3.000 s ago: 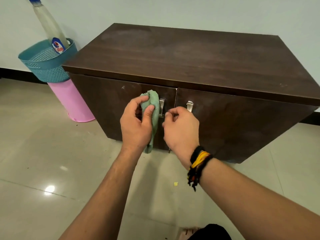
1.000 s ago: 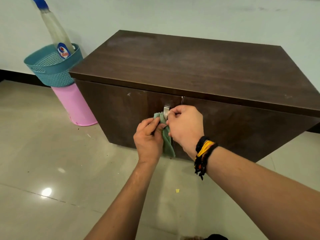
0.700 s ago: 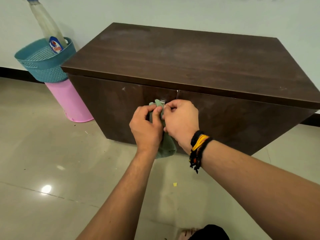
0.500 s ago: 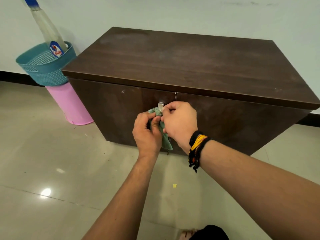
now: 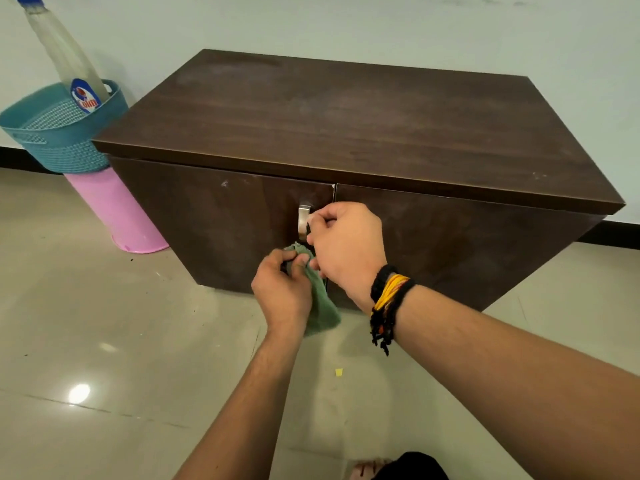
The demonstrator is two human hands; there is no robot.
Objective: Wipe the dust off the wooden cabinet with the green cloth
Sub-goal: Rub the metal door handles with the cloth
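Lower now than half a second ago, the green cloth [image 5: 320,306] hangs below the metal handle [image 5: 303,221] on the wooden cabinet [image 5: 346,133] front, pinched in the left hand [image 5: 282,294]. Beside that handle, the right hand [image 5: 348,245] is curled; what it grips is unclear.

Both forearms reach forward, bare. The left hand [image 5: 282,292] sits lower, fingers curled and thumb pinching toward them. The right hand [image 5: 346,245] is just above and beside it, fingers bent, its wrist banded with black and yellow threads [image 5: 388,299].
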